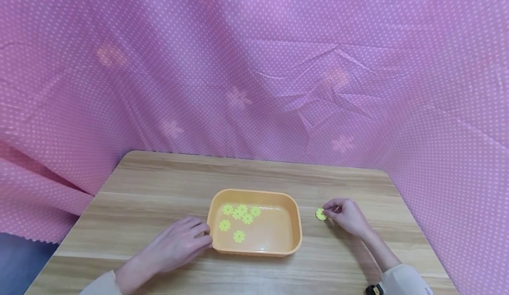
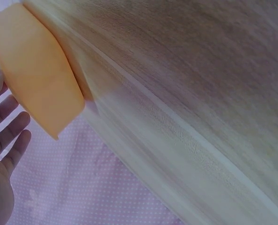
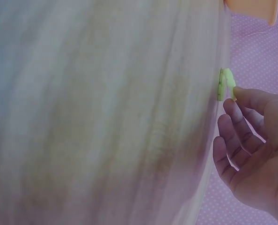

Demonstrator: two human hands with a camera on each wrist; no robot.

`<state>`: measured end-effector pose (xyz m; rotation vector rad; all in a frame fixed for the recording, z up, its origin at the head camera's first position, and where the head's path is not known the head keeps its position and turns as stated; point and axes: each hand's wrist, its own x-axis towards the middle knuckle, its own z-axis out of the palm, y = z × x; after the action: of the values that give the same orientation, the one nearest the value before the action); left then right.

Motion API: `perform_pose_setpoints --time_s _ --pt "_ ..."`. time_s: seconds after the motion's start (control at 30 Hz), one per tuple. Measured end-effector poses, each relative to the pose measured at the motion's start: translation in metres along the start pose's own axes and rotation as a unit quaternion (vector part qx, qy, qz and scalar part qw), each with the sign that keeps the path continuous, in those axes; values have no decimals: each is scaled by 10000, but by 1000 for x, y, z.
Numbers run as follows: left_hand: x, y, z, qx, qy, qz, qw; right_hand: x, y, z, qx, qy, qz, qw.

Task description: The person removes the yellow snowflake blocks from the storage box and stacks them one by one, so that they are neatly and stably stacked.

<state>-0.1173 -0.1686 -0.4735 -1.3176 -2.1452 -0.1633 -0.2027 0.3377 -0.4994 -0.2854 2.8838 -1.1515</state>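
Hung behind and at both sides, one pink dotted curtain. In front of it, one wood-grain counter. Around mid-counter, one orange tray. At its left end, one left hand, fingers loosely apart, touching the rim and hiding a little of it. Off to the right, one right hand, thumb and finger clamped on a yellow flower disc and partly covering it, with the tray's right wall between there and the discs inside. Below, two pale sleeves and, by the right one, one dark wrist device. Inside the tray, seven yellow discs: five bunched toward the far left, two lying apart, nearer. Seen edge-on from the right wrist, a second greenish layer just beside the pinched disc, exact number there impossible to tell.
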Motion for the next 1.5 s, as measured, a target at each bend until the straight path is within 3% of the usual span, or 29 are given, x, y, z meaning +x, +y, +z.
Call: perform_pose_setpoints --time_s 0.93,1.23,1.5 --pt "0 -1 0 6 -18 -32 10000 6 -2 -2 -359 -63 132 9992" --pt "0 -3 0 -3 46 30 10000 9 -35 -12 -332 33 -4 9994" --pt "1 -4 0 -19 92 92 9999 10 -70 -10 -484 125 -533 9973"
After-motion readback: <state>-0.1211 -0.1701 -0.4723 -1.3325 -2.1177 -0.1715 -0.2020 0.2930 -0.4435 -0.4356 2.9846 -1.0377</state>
